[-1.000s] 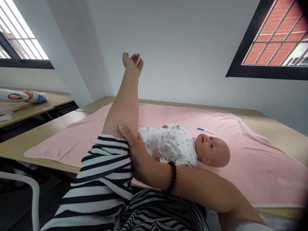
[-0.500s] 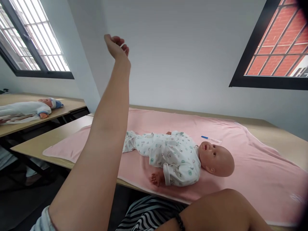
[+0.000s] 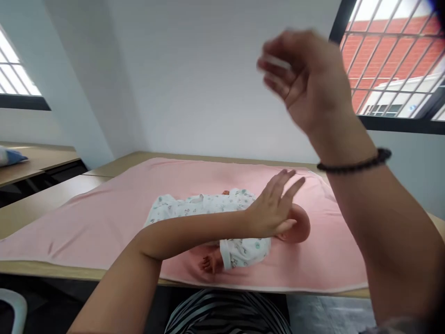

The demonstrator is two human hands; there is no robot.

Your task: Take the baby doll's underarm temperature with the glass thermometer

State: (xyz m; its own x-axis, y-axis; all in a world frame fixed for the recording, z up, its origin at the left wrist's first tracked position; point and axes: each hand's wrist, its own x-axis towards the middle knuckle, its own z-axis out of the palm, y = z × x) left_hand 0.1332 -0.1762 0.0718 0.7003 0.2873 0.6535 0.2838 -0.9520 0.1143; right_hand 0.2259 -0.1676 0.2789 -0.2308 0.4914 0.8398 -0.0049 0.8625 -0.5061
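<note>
A baby doll in a white patterned outfit lies on its back on a pink blanket, its head toward the right. My left hand is open, with fingers spread, in front of the doll's face and upper chest; I cannot tell whether it touches the doll. Its forearm crosses over the doll's body and hides part of it. High up at the right, my right hand is raised before the wall, slightly blurred. Its fingers curl loosely with a gap between them, and no object shows in it. A dark beaded bracelet circles that wrist.
The blanket covers much of a wooden table against a grey wall. At the left stands another table with part of a white and blue item. Barred windows are on both sides. A pale curved chair part shows at lower left.
The view has turned right. My left hand has come down from the raised position to in front of the doll's head. My right hand has risen into view. The blue-and-clear stick beside the doll no longer shows.
</note>
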